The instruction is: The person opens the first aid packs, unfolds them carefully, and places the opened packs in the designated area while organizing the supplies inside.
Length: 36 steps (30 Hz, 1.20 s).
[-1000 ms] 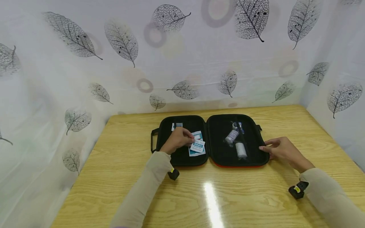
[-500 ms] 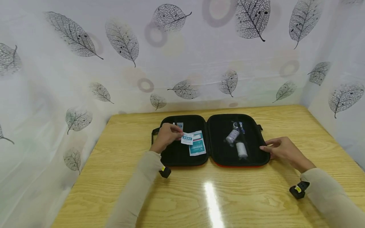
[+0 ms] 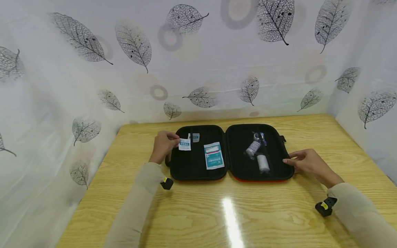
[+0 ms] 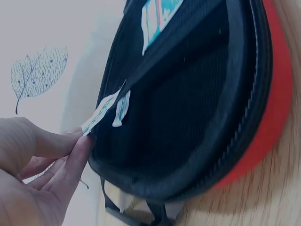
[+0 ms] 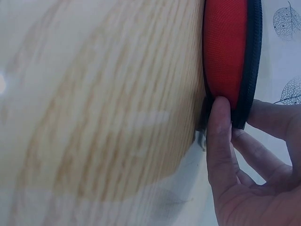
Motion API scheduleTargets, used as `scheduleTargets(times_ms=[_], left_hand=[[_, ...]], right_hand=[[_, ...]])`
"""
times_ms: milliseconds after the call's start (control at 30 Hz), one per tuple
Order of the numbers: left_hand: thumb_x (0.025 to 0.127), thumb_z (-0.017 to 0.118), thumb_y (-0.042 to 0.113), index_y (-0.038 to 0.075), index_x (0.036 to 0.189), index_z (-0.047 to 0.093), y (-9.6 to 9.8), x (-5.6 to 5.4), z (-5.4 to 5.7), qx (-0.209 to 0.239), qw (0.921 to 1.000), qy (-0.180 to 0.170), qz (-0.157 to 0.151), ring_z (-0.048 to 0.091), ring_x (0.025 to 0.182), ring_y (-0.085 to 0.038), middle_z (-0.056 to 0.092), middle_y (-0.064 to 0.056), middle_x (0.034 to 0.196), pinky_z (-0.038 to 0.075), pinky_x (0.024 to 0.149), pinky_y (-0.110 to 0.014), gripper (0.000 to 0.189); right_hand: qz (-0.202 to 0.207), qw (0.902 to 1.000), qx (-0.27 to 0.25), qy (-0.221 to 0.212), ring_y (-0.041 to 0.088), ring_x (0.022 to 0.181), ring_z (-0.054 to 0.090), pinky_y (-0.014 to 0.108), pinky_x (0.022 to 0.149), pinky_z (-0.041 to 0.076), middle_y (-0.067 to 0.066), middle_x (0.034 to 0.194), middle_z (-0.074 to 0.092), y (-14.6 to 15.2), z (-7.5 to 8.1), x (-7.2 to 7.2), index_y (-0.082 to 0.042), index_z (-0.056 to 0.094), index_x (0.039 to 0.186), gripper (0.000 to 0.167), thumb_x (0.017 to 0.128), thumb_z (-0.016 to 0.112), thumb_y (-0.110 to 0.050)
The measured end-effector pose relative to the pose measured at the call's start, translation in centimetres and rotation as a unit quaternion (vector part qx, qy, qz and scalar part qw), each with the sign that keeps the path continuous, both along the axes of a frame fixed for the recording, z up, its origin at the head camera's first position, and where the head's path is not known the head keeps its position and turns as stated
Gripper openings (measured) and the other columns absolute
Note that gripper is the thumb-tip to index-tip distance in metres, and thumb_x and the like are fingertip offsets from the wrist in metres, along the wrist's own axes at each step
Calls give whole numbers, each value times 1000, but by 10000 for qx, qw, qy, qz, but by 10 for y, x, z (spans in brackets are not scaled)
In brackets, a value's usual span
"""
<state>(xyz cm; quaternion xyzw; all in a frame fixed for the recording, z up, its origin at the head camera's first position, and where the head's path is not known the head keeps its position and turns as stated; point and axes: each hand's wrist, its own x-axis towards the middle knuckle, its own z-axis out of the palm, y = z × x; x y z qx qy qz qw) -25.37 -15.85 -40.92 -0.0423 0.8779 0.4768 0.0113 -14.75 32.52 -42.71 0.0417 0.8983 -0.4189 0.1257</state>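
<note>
A red zippered case (image 3: pixel 198 176) with a black lining lies unfolded on the table. Between thumb and fingers, my left hand (image 3: pixel 163 145) pinches a small white-and-blue sachet (image 3: pixel 184 144) over the left half, near that half's outer edge. A similar sachet (image 3: pixel 194 137) sits by the black strap there. Closer to the hinge lies a larger teal-and-white packet (image 3: pixel 214 156). My right hand (image 3: pixel 308 165) grips the right half's outer rim, thumb on the edge and fingers against the red side (image 5: pixel 225 52).
In the right half, a strap crosses a wrapped white roll (image 3: pixel 263 163), a small clear-wrapped bottle-like item (image 3: pixel 253 148) and a blue-and-white item (image 3: pixel 263 138). The wooden table (image 3: pixel 198 213) extends in front; a leaf-patterned curtain (image 3: pixel 211 69) hangs behind.
My left hand has carried the small sachet leftwards from above the larger packet to the left half's outer edge. The right hand stays on the rim.
</note>
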Motion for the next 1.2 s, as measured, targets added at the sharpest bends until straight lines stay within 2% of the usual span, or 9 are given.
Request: scheduleTargets(times_ms=[233, 400, 567, 733, 1200], left_hand=[[91, 73, 6, 0, 94, 75, -3, -3, -1, -549, 9984, 50, 106, 70, 72, -18, 73, -14, 90, 57, 65, -28, 7], [89, 75, 5, -1, 90, 76, 3, -4, -5, -753, 9969, 171, 141, 68, 69, -18, 74, -13, 85, 54, 61, -26, 6], [89, 77, 8, 2, 88, 76, 12, -5, -9, -1033, 9942, 242, 173, 67, 70, -20, 74, -12, 84, 53, 60, -29, 7], [90, 78, 11, 3, 88, 77, 20, -7, -11, -1009, 9947, 178, 95, 68, 70, -22, 74, -11, 83, 54, 59, -32, 8], [91, 76, 9, 2, 90, 77, 34, -9, -16, -800, 9968, -8, -36, 68, 71, -20, 74, -12, 88, 55, 60, -28, 7]], right_hand=[[-32, 10000, 11, -35, 21, 76, 68, 31, 66, 58, 25, 107, 69, 0, -1, 0, 20, 49, 136, 73, 96, 72, -36], [-28, 10000, -32, 9, 21, 75, 68, 31, 66, 59, 24, 105, 70, -1, -1, -1, 20, 49, 136, 72, 96, 72, -35], [-1, 10000, -46, 28, 21, 75, 68, 31, 66, 59, 26, 107, 70, -2, 0, -1, 20, 49, 136, 71, 96, 71, -35], [28, 10000, -28, 30, 21, 75, 69, 31, 66, 58, 27, 109, 69, -2, 1, 0, 20, 49, 136, 72, 97, 71, -36], [30, 10000, -42, 84, 21, 76, 69, 31, 67, 59, 30, 112, 67, 0, -1, 1, 20, 49, 136, 72, 96, 71, -36]])
